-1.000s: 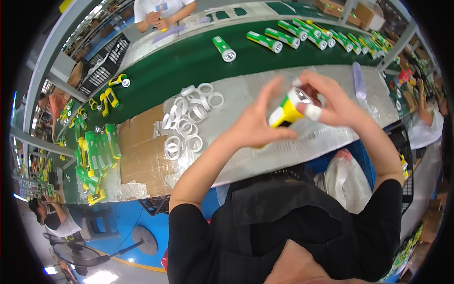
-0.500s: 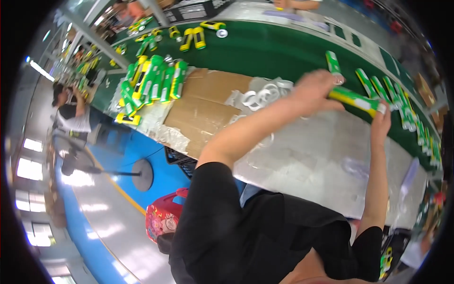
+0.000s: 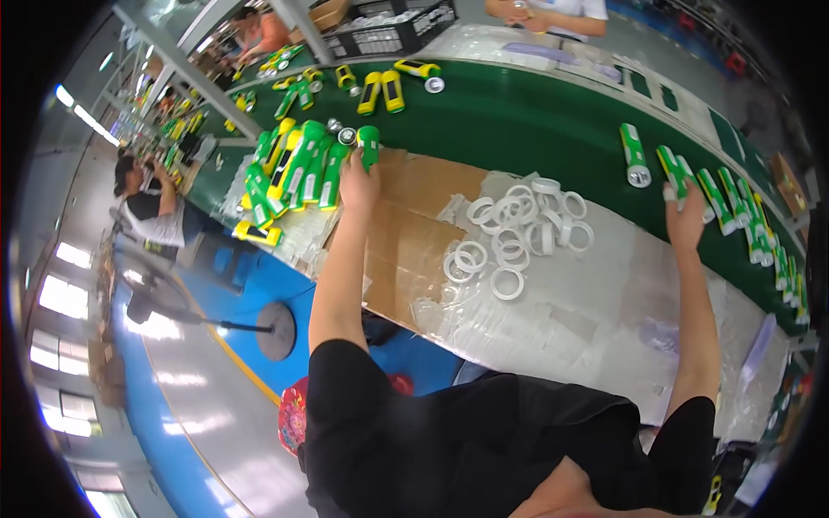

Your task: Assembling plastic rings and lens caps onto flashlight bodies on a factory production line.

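Note:
My left hand (image 3: pixel 358 183) is closed round a green flashlight (image 3: pixel 369 145) at the right side of a pile of green-and-yellow flashlights (image 3: pixel 298 168). On the far right, my right hand (image 3: pixel 686 220) has its fingers round the lower end of another green flashlight (image 3: pixel 669 164) on the green belt (image 3: pixel 518 112). One more flashlight (image 3: pixel 634 155) lies just left of it, lens end toward me. Several others (image 3: pixel 734 203) stretch in a slanting row to the right. Between my hands, loose white rings (image 3: pixel 507 282) are heaped on the plastic-covered table (image 3: pixel 553 337).
A cardboard sheet (image 3: pixel 414 250) covers the table's left part. Several yellow-and-green flashlights (image 3: pixel 393 91) lie on the belt's far left. A black crate (image 3: pixel 393 34) stands beyond it. Across the belt a person (image 3: pixel 570 17) works; another person (image 3: pixel 147 207) sits at far left, near a fan (image 3: pixel 276 332).
My left hand has swung left from the middle to the pile and taken a flashlight. My right hand has brought the flashlight it held to the row on the belt.

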Tool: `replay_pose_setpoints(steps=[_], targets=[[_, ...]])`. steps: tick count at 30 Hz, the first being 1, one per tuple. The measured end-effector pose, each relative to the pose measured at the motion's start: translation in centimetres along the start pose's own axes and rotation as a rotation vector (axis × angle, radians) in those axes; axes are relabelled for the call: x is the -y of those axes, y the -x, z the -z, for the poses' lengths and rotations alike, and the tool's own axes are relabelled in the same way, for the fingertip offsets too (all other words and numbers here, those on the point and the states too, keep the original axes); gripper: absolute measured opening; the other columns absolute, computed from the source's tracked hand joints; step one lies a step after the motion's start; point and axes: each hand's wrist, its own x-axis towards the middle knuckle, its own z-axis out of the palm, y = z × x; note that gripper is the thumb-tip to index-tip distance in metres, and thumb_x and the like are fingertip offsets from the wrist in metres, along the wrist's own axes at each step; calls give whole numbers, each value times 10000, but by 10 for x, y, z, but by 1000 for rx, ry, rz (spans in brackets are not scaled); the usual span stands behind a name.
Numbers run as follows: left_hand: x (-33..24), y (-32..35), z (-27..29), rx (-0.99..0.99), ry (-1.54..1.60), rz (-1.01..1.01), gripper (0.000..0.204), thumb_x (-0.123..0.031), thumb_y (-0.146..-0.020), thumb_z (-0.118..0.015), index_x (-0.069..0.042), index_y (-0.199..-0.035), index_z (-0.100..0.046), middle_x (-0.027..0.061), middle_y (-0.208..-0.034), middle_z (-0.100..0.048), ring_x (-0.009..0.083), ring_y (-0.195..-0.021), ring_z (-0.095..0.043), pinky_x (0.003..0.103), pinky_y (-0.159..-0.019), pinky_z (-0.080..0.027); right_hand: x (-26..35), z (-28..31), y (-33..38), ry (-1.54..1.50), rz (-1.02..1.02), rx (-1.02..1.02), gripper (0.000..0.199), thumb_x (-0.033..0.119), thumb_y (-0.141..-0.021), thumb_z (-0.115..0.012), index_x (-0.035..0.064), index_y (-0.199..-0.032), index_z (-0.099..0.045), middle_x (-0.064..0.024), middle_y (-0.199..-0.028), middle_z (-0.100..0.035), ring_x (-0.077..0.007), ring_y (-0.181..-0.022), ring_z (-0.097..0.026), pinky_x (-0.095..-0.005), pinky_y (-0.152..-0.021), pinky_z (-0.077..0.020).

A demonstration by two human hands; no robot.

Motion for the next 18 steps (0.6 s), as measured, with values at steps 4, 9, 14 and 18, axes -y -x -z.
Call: replay_pose_setpoints(steps=[4, 9, 14, 18], targets=[[-107, 36, 27, 174, 816, -13, 537, -226, -897, -674, -95, -1373, -465, 82, -928, -623, 160, -829, -607, 305, -714, -478, 89, 43, 23, -988, -359, 527, 215, 186, -991, -530, 57, -1128, -632, -31, -1004, -674, -97, -908, -620, -245, -729, -486], [-240, 147, 100, 509, 1408, -162, 524, -77, -916, -655, -10, -1380, -420, 32, -917, -595, 108, -854, -571, 248, -744, -459, 179, 96, 44, -1394, -609, 716, 490, 425, -969, -558, 24, -1250, -546, -112, -1088, -656, -194, -945, -642, -350, -825, -535], [-276, 242, 118, 920, 1542, -316, 385, -102, -955, -600, -1, -1298, -456, 139, -1093, -627, 180, -998, -619, 297, -783, -514, 171, 155, 85, -1710, -850, 556, 640, 513, -926, -583, 3, -1297, -474, -143, -1021, -641, -236, -897, -651, -378, -807, -540], [-314, 229, 93, 978, 1610, -39, 435, -298, -1018, -499, 18, -1314, -456, 140, -1051, -671, 237, -975, -662, 325, -816, -532, 157, 207, 121, -1664, -827, 620, 694, 561, -851, -658, 26, -1261, -492, -142, -917, -627, -245, -749, -651, -360, -703, -538]])
